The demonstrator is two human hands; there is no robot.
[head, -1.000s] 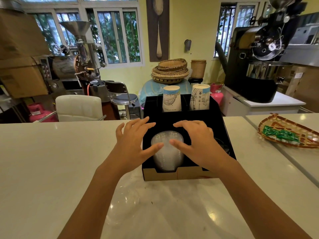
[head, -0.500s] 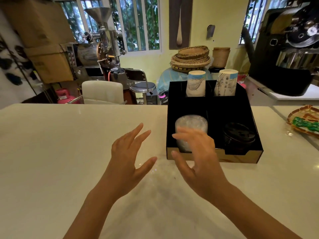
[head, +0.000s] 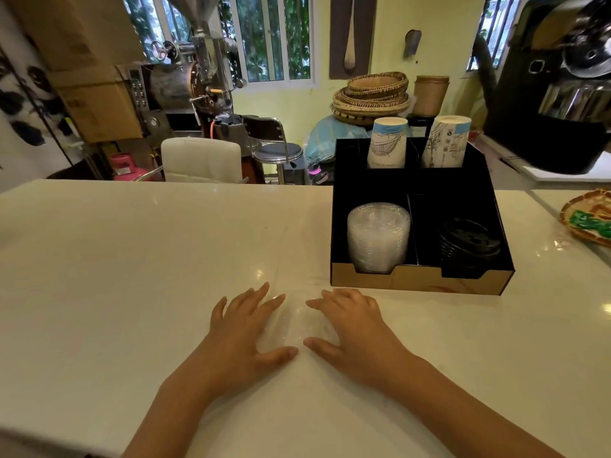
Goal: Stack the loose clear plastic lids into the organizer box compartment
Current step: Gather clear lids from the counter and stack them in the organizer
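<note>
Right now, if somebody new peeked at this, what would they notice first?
Probably the two hands, the left hand and right hand, spread on the white counter around a faint clear lid. Next, the black organizer box just beyond them, with a clear lid stack front left, black lids front right and two patterned paper cups upside down at the back.

Likely a café — coffee roasters (head: pixel 185 81), paper cups (head: pixel 386 143), counter (head: pixel 132 259).
</note>
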